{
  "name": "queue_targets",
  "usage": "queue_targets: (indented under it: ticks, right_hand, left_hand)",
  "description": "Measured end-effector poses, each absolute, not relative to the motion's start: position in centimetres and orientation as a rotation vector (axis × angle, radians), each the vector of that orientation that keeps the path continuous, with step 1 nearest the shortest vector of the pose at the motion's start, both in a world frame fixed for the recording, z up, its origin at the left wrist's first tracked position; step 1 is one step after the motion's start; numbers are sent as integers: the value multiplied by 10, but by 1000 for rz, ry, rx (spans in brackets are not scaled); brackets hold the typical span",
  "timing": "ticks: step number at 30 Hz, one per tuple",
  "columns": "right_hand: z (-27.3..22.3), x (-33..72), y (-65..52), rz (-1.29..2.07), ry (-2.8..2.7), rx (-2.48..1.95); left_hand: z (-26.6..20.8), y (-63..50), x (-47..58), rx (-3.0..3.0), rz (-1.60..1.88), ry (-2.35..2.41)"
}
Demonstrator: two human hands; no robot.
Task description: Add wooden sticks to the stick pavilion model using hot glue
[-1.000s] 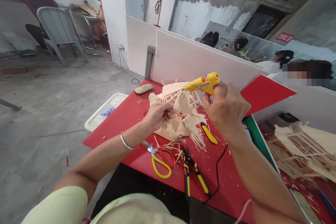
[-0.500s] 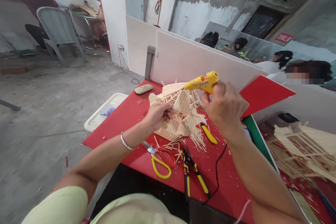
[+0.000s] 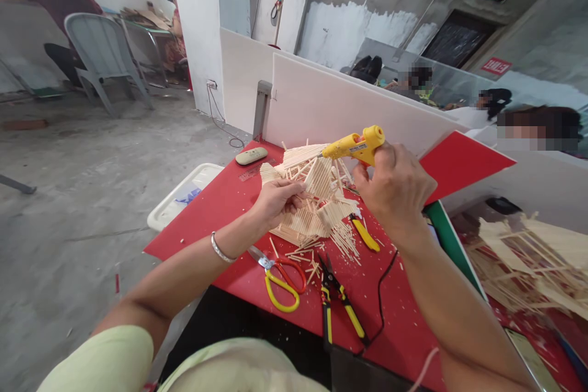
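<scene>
Mid-frame, little has shifted: the right hand (image 3: 399, 179) grips the glue gun (image 3: 353, 146), the left hand (image 3: 277, 201) pinches the stick panel (image 3: 320, 180). Gluing seems ongoing.

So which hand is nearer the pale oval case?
Left. The left hand is on the near side of the pale oval case, slightly right; the right hand is much farther right, holding the yellow glue gun.
</scene>
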State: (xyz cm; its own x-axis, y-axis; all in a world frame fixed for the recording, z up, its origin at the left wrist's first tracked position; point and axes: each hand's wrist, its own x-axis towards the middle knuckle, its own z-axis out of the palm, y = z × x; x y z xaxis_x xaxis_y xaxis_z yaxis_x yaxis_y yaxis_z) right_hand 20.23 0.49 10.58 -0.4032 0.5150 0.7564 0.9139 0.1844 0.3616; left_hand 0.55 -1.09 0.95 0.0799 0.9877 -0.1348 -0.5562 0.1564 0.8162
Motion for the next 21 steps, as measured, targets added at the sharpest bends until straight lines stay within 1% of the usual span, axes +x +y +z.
queue_targets:
  ticks: [10, 21]
  right_hand:
    - [106, 202, 7, -1115, -1996, -1330]
    - [105, 201, 5, -1185, -1987, -1351]
  left_hand:
    - [6, -9, 5, 712, 1297, 809]
    - [6, -7, 5, 722, 1294, 816]
